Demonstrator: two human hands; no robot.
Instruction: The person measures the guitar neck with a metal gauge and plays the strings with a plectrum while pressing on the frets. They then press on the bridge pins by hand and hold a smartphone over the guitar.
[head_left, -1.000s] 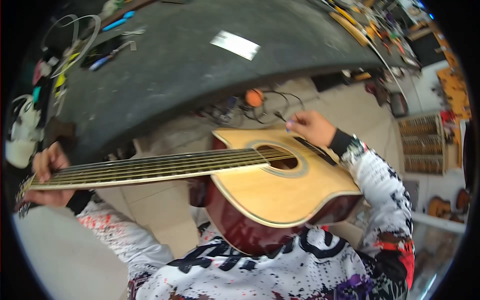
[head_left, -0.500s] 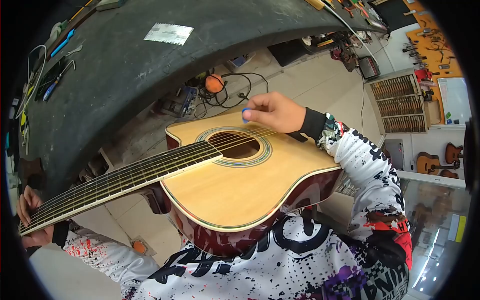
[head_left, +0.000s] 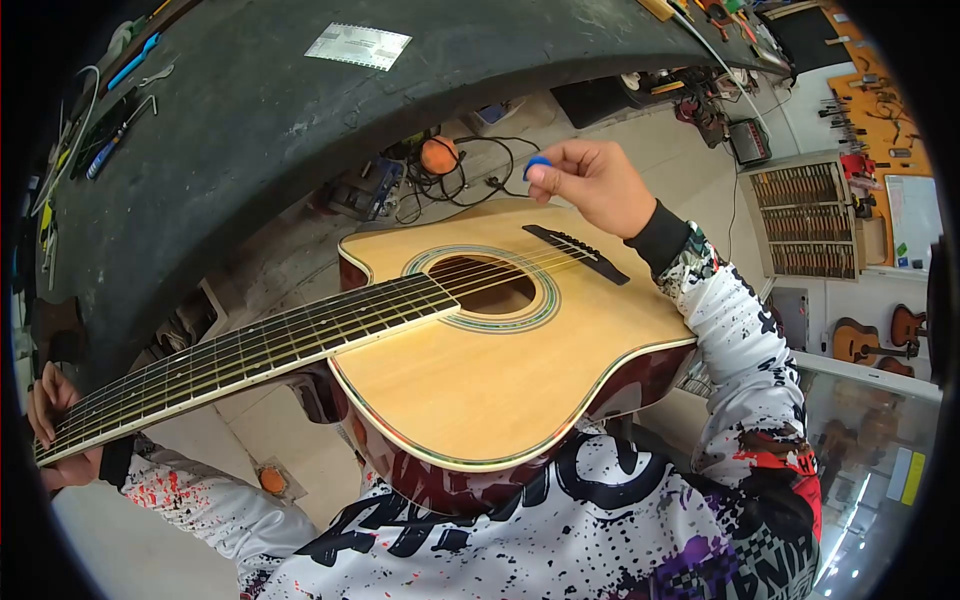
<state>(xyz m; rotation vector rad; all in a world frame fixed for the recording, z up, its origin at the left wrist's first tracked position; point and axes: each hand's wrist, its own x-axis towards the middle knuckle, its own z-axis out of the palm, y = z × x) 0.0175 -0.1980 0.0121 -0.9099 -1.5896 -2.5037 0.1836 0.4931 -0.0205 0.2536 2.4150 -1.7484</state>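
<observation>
An acoustic guitar (head_left: 480, 400) with a pale wood top and dark red sides lies across my lap, its strings running over the round sound hole to the dark bridge (head_left: 575, 254). My left hand (head_left: 56, 425) is wrapped round the far end of the neck, fingers on the strings, near the frame's left edge. Above the guitar's body, apart from the strings, my right hand (head_left: 595, 185) is closed in a pinch on a blue guitar pick (head_left: 537, 165).
A dark workbench (head_left: 240, 130) curves along the far side, bearing a metal ruler plate (head_left: 358, 46), a screwdriver (head_left: 105, 152) and other tools. Cables and an orange round object (head_left: 439, 155) lie beneath it. Guitars (head_left: 856, 342) hang on the right wall beside a rack (head_left: 800, 220).
My right hand with the pick has lifted up and to the right, off the strings, uncovering the bridge. My left hand stays at the neck. The view has shifted slightly.
</observation>
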